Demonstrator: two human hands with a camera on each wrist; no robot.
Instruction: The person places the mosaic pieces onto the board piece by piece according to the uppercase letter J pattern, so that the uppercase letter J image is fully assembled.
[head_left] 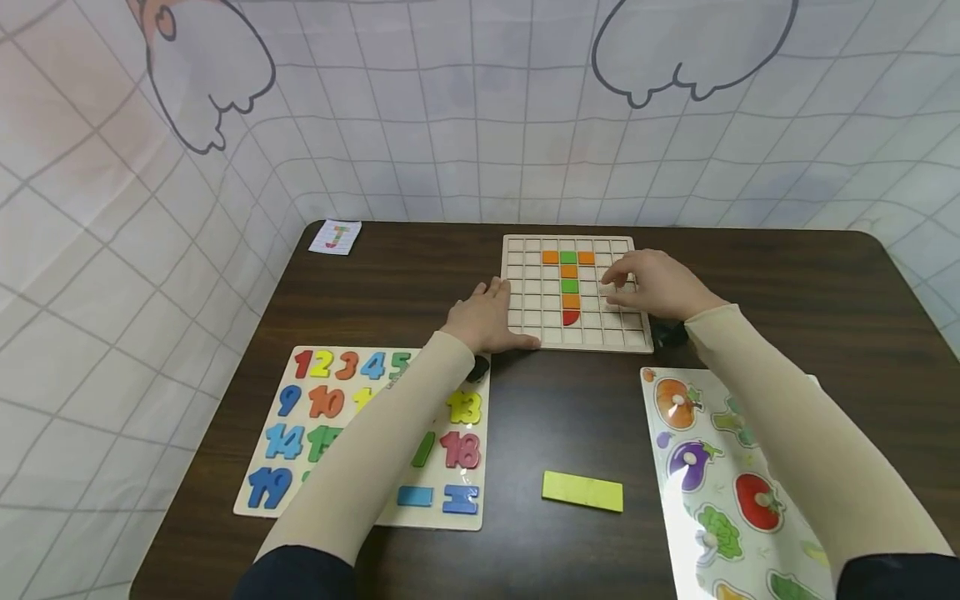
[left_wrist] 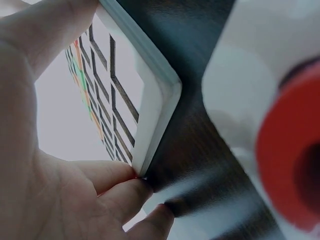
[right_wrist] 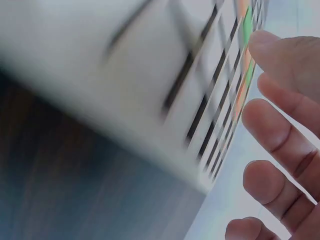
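A pale grid board (head_left: pixel 525 332) lies at the table's far middle. Orange and green square tiles (head_left: pixel 569 272) form a top row and a column on it, with a red rounded tile (head_left: pixel 571 317) at the column's lower end. My left hand (head_left: pixel 483 321) rests against the board's near left corner, thumb along the front edge and fingers at the left side. Over the board's right part hovers my right hand (head_left: pixel 663 283), its fingers loosely bent. The right wrist view shows no piece between the right fingers (right_wrist: pixel 267 125).
A number puzzle board (head_left: pixel 300 492) lies left under my left forearm; a vegetable puzzle board (head_left: pixel 678 500) is at right, partly under my right forearm. Between them lies a yellow-green block (head_left: pixel 582 491). A small card with a coloured J (head_left: pixel 335 237) sits at the far left corner.
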